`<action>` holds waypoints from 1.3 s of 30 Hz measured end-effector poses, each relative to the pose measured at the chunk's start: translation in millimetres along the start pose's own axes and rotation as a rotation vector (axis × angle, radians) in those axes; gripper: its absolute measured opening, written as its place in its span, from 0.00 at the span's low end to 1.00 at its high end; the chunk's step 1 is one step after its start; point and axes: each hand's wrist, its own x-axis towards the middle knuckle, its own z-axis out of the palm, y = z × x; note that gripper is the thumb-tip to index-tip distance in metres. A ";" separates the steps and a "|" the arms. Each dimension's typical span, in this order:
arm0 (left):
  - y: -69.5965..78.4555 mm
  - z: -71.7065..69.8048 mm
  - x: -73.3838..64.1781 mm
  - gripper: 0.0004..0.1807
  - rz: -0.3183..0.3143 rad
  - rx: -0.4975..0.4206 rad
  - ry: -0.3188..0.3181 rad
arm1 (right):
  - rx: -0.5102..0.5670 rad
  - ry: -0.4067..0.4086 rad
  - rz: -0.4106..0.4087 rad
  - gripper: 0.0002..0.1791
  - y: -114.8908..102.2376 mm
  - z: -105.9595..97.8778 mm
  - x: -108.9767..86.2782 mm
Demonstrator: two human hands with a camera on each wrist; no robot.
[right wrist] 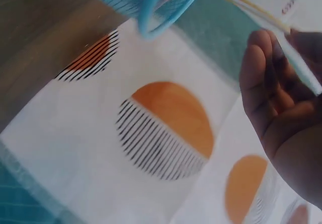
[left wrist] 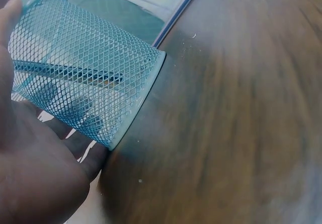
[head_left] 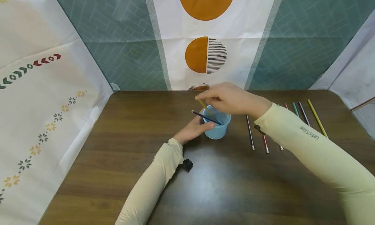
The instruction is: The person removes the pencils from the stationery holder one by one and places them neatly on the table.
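A light blue mesh pencil cup (head_left: 216, 133) stands on the table, and my left hand (head_left: 193, 129) holds it from the left, thumb near the rim. The left wrist view shows the fingers behind the mesh wall (left wrist: 90, 48). A dark blue pencil (head_left: 202, 115) leans in the cup, its upper end sticking out to the left. Above the rim, my right hand (head_left: 229, 98) pinches a yellow pencil (head_left: 207, 109) near its top. That pencil's lower end is inside the cup. In the right wrist view the thumb and fingertips meet at the pencil (right wrist: 251, 5).
On the right of the brown table (head_left: 140, 127) lie several pencils: a dark one (head_left: 250, 133), a red one (head_left: 265, 143), a green one (head_left: 295, 109) and a yellow one (head_left: 317, 118). My right forearm covers parts of some. A patterned cloth (head_left: 123, 39) hangs behind the table.
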 end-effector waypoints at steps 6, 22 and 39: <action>20.0 0.9 -8.0 0.59 0.036 -0.013 -0.021 | 0.061 0.195 0.201 0.15 20.4 4.8 -9.6; 26.1 0.9 -10.2 0.61 0.055 0.024 -0.005 | 0.343 0.426 0.491 0.12 58.4 33.7 -23.0; 28.7 2.7 -10.6 0.61 0.073 -0.011 -0.028 | 1.002 0.711 0.587 0.11 81.5 22.0 -45.6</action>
